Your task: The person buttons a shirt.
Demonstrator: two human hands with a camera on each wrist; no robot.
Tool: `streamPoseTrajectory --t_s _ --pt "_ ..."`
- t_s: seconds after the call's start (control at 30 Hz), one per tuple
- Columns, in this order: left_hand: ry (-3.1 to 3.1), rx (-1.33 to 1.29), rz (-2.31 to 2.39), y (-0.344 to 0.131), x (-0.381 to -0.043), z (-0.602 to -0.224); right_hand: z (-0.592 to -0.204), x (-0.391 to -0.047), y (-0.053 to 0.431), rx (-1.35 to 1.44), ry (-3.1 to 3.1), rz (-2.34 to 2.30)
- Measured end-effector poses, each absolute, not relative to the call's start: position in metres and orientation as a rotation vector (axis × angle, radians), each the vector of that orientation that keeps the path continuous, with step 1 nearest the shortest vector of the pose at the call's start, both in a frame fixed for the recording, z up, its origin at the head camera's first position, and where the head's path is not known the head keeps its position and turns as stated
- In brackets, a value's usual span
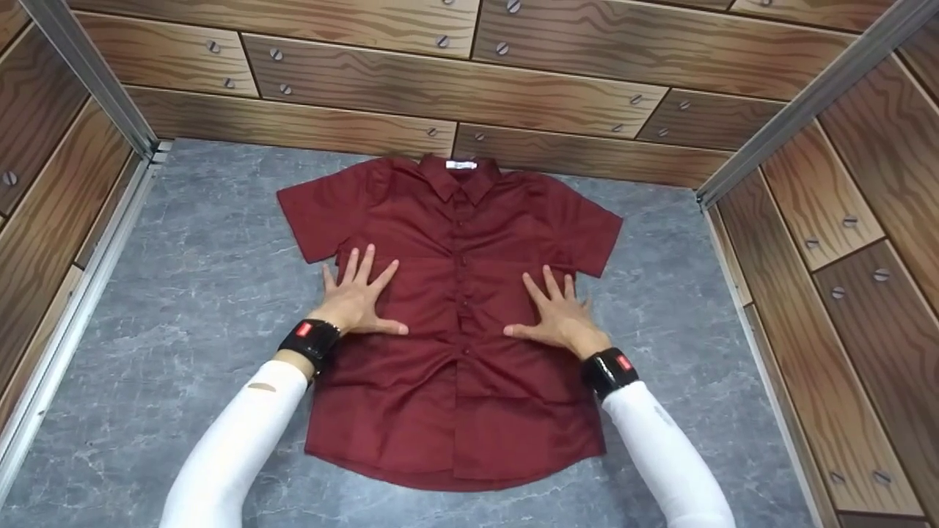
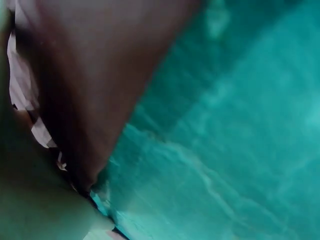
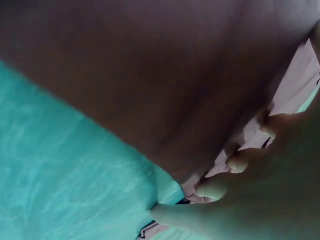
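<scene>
A dark red short-sleeved button shirt (image 1: 469, 433) lies front up and spread out, its collar (image 1: 460, 183) away from me and its curved hem toward me. On the left side of its body rests my left hand (image 1: 356, 301), fingers straight and splayed, thumb pointing inward. My right hand (image 1: 561, 319) lies on the opposite side in the same way, fingers spread. Soft creases run across the cloth between the two hands. In the right wrist view the fingertips (image 3: 212, 189) show close at the shirt's cloth (image 3: 150, 90). The left wrist view shows the shirt's edge (image 2: 100, 100) at close range, blurred.
The shirt lies on a grey marbled surface (image 1: 183, 293). Wood-patterned panels (image 1: 367, 81) stand at the back and both sides, with metal rails (image 1: 81, 301) along the corners and left edge. Each wrist wears a black band (image 1: 312, 343) over a white sleeve.
</scene>
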State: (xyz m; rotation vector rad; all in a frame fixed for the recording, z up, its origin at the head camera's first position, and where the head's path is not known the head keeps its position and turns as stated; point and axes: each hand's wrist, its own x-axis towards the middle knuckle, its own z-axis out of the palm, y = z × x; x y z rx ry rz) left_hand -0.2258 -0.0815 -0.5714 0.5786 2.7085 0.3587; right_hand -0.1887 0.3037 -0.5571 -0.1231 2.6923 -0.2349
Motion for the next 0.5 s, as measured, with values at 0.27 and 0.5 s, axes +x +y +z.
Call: streamPoseTrajectory --t_s 0.27,0.5 --pt "2.677 0.581 0.327 -0.077 -0.2163 -0.5709 -0.5575 -0.182 0.3053 -0.105 2.682 -0.202" --pt "2.759 0.614 0.436 -0.0839 -0.2169 -0.5747 -0.5577 -0.1796 0.3101 -0.149 2.836 -0.287"
